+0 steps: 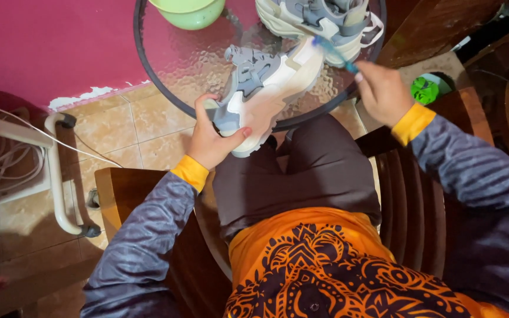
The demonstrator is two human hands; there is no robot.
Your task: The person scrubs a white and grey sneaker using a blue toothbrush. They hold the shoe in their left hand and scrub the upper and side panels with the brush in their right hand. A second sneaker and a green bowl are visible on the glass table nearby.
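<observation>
Orange patterned cloth (325,265) with dark ornament fills the bottom of the view, above dark brown trousers (301,171) on a brown wooden chair (410,194). Left hand (213,138), in a grey sleeve with a yellow cuff, grips the heel end of a chunky cream and grey sneaker (266,94), tilted with its toe resting on the round glass tabletop (184,53). Right hand (383,91) is closed around a thin blue brush (332,52), probably a toothbrush though it is blurred, whose head meets the sneaker's toe. A second matching sneaker (319,17) stands further back on the table, beside a light green plastic bowl (191,12). White cables (1,159) lie at left over the beige tiled floor (142,132).
</observation>
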